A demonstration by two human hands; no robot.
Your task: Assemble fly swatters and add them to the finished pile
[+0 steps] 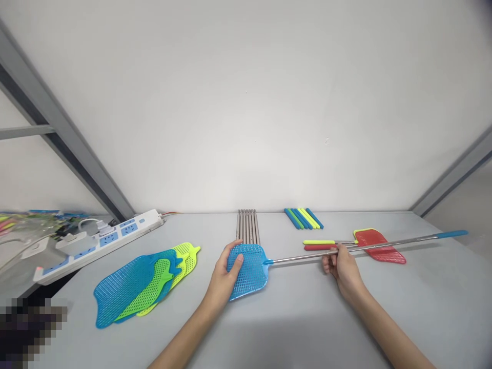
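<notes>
Blue swatter (pixel 254 267) spans both hands. Left hand (pixel 226 271) grasps its mesh head (pixel 251 277) between thumb and fingers; right hand (pixel 343 267) grasps the metal shaft (pixel 298 257). From the left hand, the long axis runs toward three o'clock, inclined slightly toward two. Blue handle (pixel 452 234) lies at three o'clock from the right hand, the nearer one.
</notes>
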